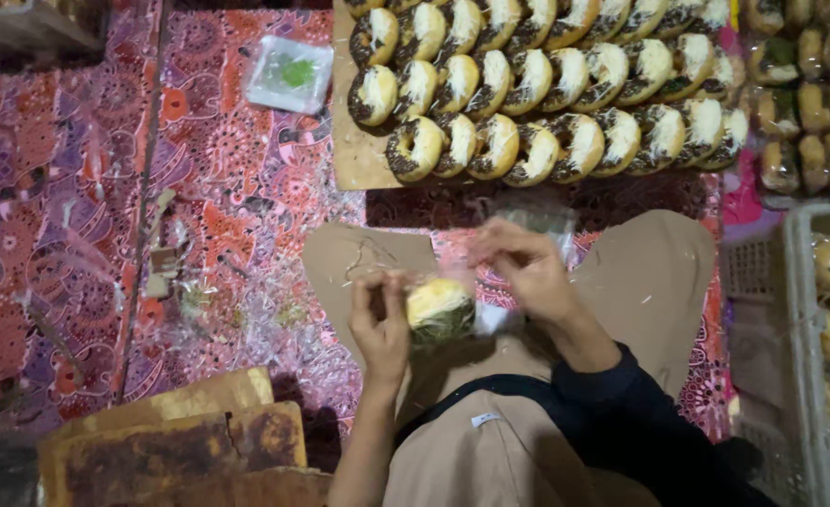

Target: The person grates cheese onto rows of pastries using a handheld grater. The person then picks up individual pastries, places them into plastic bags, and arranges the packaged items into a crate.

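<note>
**One doughnut going into its bag, three rows waiting**

Nearest you, at the lower left, lie worn wooden boards (189,441), brown and scorched at the edges. You sit cross-legged in beige trousers on a patterned red and purple cloth (77,188).

Over your lap, your left hand (380,324) has its fingers pressed together, pinching the edge of a thin clear plastic bag (490,314). Inside or at its mouth sits a round doughnut (438,308), dark sprinkles below and pale grated topping above; how far in it sits is hard to tell. Your right hand (527,268) is blurred, fingers closed on the crinkly film at the other side.

To the right stands a pale plastic crate (800,310) holding doughnuts that already look wrapped and glossy, so part of the work seems done.

Further off, a flat brown board (354,160) carries three overlapping rows of bare doughnuts (546,84), so plenty looks left. On the cloth at far left lies a small clear packet (290,73) with something green inside.
</note>
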